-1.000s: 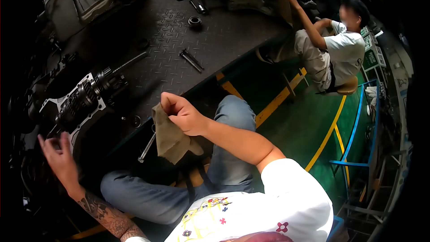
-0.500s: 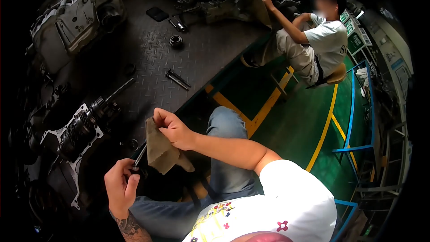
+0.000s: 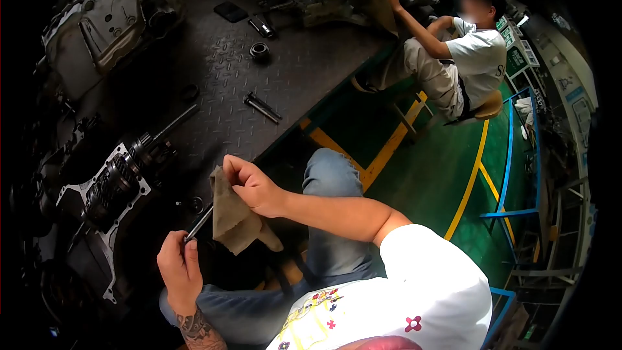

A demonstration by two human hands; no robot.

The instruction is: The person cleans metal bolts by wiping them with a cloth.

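My left hand [image 3: 179,268], with a tattooed forearm, is closed around the lower end of a thin metal rod [image 3: 199,223]. The rod slants up and right, and its far end disappears behind a brownish-grey cloth [image 3: 236,219]. My right hand [image 3: 254,186] pinches the cloth near its top, fingers closed on it, while the rest hangs down. Whether the cloth wraps the rod cannot be made out. Left of both hands, a gear assembly with a shaft [image 3: 123,178] lies across a pale metal gasket-shaped frame [image 3: 107,246] on the dark workbench [image 3: 220,100].
A large metal housing [image 3: 107,23] stands at the bench's far left. Pins [image 3: 262,108], a ring-shaped part [image 3: 259,51], a socket-like part [image 3: 262,26] and a dark flat object [image 3: 230,11] lie on the bench. A seated person [image 3: 476,58] works at its right edge.
My left hand has moved slightly up and right, and the rod shows more clearly at a changed slant. My right hand still grips the cloth. The view has shifted a little.
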